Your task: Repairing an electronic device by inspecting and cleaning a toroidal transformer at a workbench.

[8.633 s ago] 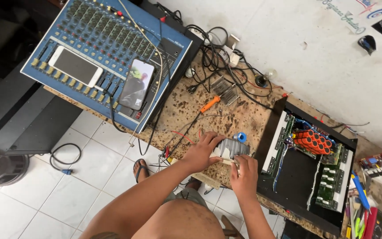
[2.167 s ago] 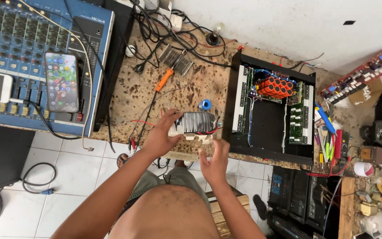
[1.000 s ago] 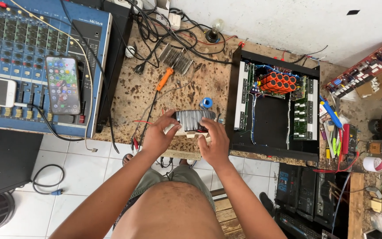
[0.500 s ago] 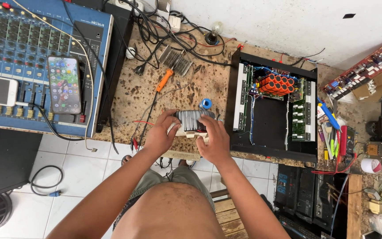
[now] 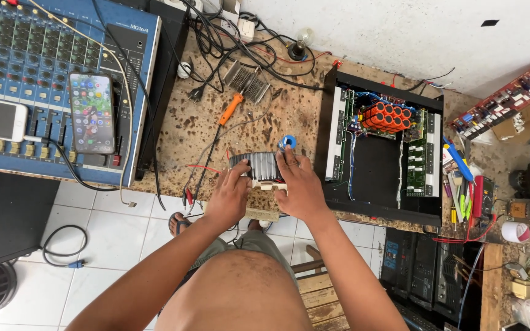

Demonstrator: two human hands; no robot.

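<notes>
Two hands gripped one ribbed metal heatsink [image 5: 261, 165] on the stained wooden bench [image 5: 289, 104]: left hand [image 5: 229, 195] and right hand [image 5: 299, 187] each closed on its side.

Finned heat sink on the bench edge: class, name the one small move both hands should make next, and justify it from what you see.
Probably slide the finned heat sink a little further onto the workbench. It sits near the front edge, with the left hand on its left end and the right hand on its right. The blue solder spool stands close behind, so push gently.
</notes>
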